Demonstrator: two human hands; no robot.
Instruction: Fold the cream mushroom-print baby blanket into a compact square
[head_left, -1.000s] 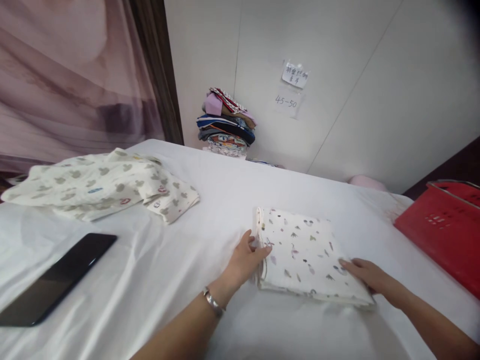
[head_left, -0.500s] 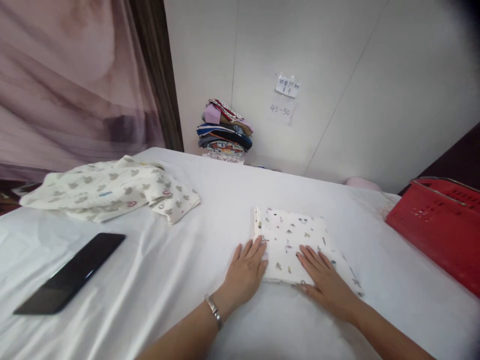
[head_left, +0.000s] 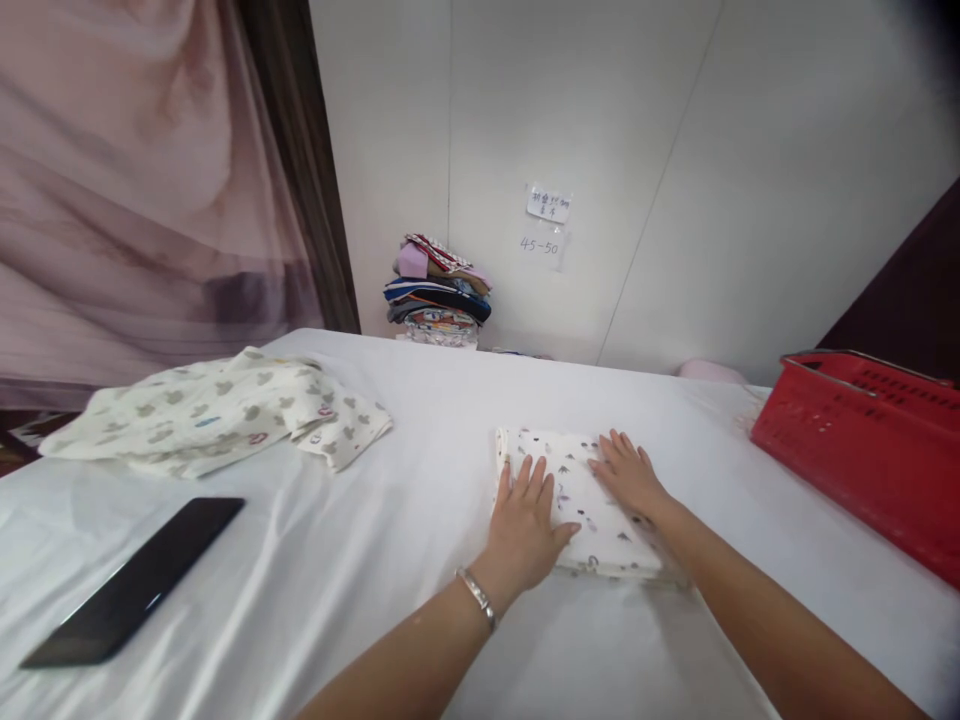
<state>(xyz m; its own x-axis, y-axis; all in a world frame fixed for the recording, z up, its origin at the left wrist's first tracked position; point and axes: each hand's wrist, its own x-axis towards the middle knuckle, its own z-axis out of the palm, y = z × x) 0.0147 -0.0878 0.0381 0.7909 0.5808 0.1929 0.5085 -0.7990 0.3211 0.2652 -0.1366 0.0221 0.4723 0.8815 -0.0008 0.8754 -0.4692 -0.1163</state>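
Note:
A white cloth with small printed motifs [head_left: 592, 515] lies folded into a flat, roughly square bundle on the white-covered table. My left hand [head_left: 527, 525], with a silver bracelet at the wrist, rests on the bundle's left part, fingers spread. Across its far right part lies my right hand [head_left: 630, 475], fingers stretched out flat. Neither hand grasps the cloth. Parts of the bundle beneath both hands and the right forearm are hidden.
A crumpled white cloth with grey prints [head_left: 225, 410] lies at the left, with a black phone [head_left: 139, 580] nearer me. A red basket [head_left: 862, 450] stands at the right. Stacked folded clothes [head_left: 439, 295] sit by the wall, near paper notes [head_left: 547, 205].
My right hand has slid from the bundle's near right to its far right. My left hand has moved further onto the cloth. The view has tilted up slightly.

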